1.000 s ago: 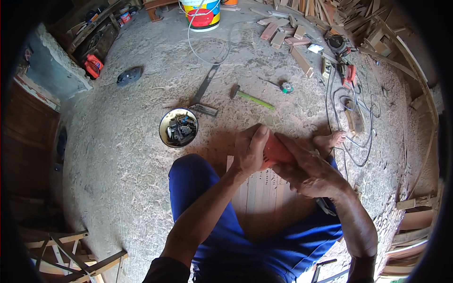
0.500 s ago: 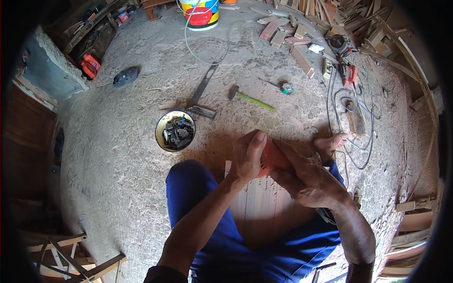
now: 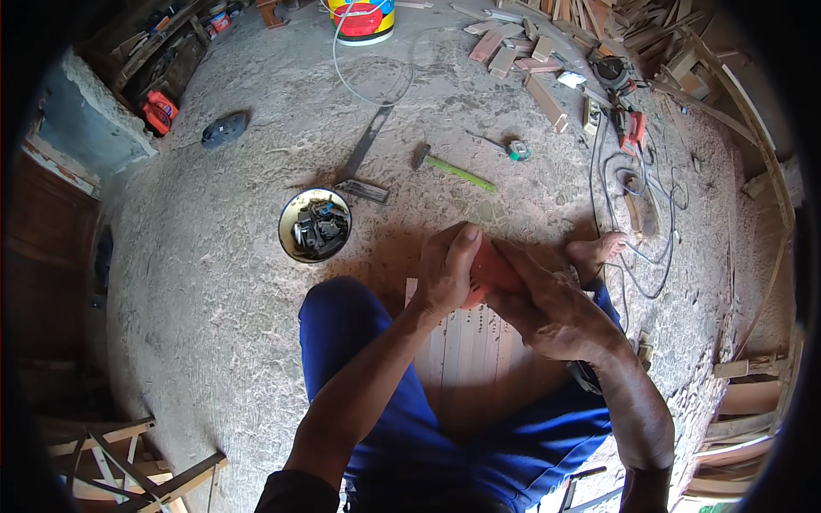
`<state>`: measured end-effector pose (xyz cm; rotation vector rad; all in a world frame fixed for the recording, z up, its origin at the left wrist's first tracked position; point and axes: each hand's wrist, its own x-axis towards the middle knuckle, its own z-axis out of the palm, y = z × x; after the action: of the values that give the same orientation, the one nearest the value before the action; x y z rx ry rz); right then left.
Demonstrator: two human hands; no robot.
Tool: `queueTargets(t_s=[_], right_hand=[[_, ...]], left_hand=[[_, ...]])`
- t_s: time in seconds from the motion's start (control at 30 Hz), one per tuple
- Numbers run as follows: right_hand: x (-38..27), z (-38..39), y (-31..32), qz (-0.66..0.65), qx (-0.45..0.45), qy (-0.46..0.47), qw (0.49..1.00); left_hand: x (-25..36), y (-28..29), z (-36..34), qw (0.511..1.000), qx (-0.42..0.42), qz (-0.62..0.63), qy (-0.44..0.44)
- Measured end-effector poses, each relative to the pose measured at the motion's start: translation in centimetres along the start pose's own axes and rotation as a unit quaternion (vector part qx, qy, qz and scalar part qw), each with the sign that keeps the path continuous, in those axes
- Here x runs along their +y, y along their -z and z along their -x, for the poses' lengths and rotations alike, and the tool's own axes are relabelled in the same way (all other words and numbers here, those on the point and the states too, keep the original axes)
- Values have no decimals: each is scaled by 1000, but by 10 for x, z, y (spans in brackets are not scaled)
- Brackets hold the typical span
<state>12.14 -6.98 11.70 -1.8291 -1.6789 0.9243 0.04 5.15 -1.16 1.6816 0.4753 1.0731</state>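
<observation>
Between my knees, my left hand [image 3: 445, 274] and my right hand [image 3: 556, 316] are closed around a red tool [image 3: 492, 269], its shape mostly hidden by my fingers. It is held over a striped wooden board [image 3: 462, 368] with rows of small dark holes, which lies between my legs. Beyond my hands a green-handled hammer [image 3: 457, 171] lies on the concrete floor. To its left are an enamel bowl of metal pieces [image 3: 318, 227] and a metal try square [image 3: 363, 171]. A tape measure [image 3: 517, 150] lies past the hammer.
A colourful bucket [image 3: 359, 21] stands at the back. Wood offcuts [image 3: 513, 47] are scattered at the back right, near a red power tool [image 3: 631, 132] and looping cables [image 3: 650, 256]. A red jug [image 3: 161, 111] stands by the left wall; a wooden frame [image 3: 141, 470] lies lower left.
My hands and the red tool shifted down, then back up, drifting slightly left in view. The surroundings shifted slightly in the picture too. The grip looks the same.
</observation>
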Motion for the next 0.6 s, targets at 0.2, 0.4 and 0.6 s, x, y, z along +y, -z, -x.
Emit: queueTargets(t_s=[0.2,0.4,0.6], right_hand=[[3,1,0,7,-1,4,1000],[2,-2,0,19,-5,7,1000],[-4,-5,1,22,-22,-7,1000]], left_hand=[[-9,7,0,998,-63,-18,9],[0,-4,-1,999,42,-7,-15],[3,-3,0,998,67,1,-2]])
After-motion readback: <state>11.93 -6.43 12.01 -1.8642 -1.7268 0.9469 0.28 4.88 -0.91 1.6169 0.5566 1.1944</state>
